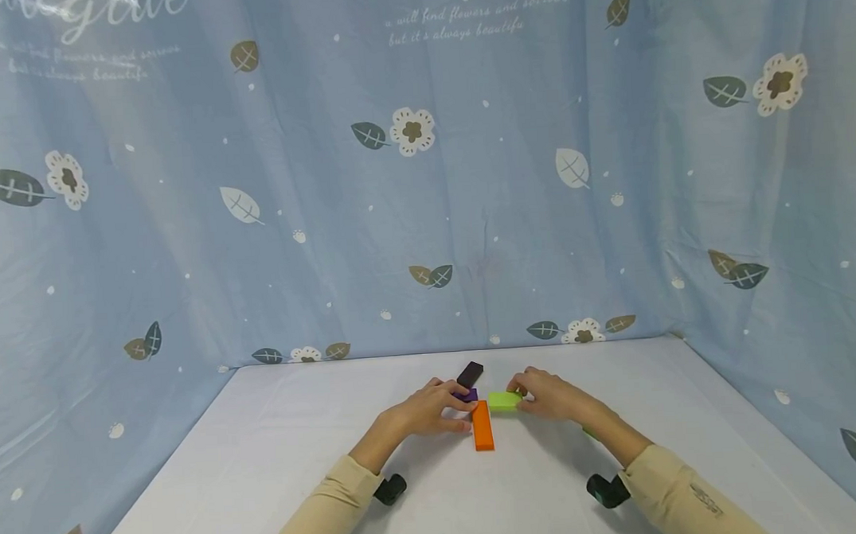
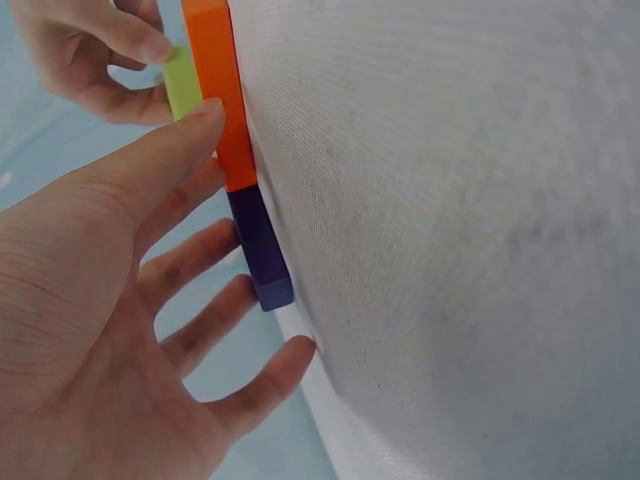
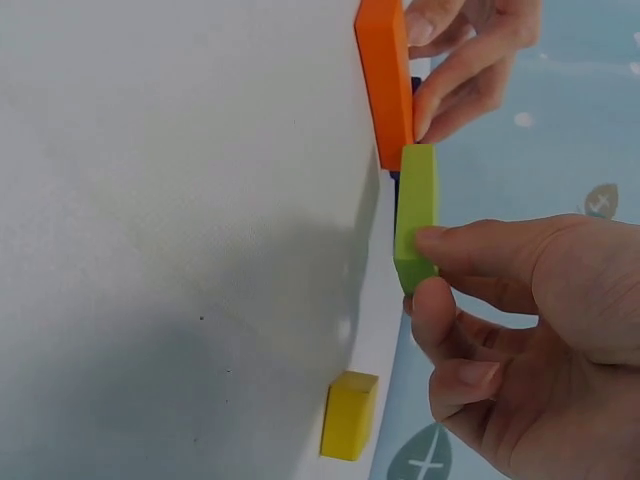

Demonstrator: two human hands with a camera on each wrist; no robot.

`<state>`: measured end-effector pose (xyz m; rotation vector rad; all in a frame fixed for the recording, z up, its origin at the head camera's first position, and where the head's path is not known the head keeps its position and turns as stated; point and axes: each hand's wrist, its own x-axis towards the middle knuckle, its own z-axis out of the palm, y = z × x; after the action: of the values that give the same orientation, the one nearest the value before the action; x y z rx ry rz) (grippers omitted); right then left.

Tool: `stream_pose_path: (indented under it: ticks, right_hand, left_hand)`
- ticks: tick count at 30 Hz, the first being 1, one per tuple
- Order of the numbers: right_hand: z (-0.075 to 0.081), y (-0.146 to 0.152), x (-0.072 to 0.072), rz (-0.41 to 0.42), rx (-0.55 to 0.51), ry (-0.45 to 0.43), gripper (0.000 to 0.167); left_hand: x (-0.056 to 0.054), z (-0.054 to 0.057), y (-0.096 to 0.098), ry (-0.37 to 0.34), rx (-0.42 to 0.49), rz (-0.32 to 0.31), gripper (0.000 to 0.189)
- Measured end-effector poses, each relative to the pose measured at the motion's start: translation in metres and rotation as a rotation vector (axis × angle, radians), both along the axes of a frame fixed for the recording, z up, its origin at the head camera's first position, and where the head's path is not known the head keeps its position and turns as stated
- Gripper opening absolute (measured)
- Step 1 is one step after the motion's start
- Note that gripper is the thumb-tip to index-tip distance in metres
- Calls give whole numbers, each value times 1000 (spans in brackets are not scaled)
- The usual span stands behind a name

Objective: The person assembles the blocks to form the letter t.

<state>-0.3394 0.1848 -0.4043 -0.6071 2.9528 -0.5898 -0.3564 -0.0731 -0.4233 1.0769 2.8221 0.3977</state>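
My left hand (image 1: 434,406) rests against the left side of the blocks, its fingers spread and only slightly bent. Its thumb touches the orange block (image 2: 215,90), and its middle fingers touch the purple block (image 2: 260,245), which lies end to end with the orange one in the left wrist view. My right hand (image 1: 548,395) pinches one end of a lime green block (image 3: 418,210) between thumb and fingers. The green block's other end is close to the orange block; whether they touch, I cannot tell. A black block (image 1: 470,374) lies behind the purple one.
A yellow block (image 3: 348,418) lies apart, near my right hand in the right wrist view. Dark wrist devices (image 1: 607,491) hang beneath both forearms. The white tabletop (image 1: 263,441) ends at a blue patterned curtain (image 1: 312,248) at the back and sides.
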Motion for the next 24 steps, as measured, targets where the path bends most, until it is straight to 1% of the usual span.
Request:
stream_pose_path:
  ticks: [10,17,21,24]
  right_hand:
    - [-2,3,-5,18,-22,8,24]
    - [-5,4,-9,9,-6,9,24]
    - [-5,4,-11,18,3,11,25]
    - [-6,3,-14,23,4,14,24]
  left_hand:
    - [-1,-2,0,4,-7,0,47]
    - [-1,-1,0,0,-2,-3,48]
    - [-1,-1,0,10,1,-16,53]
    - [-1,-1,0,18,2,-20,60]
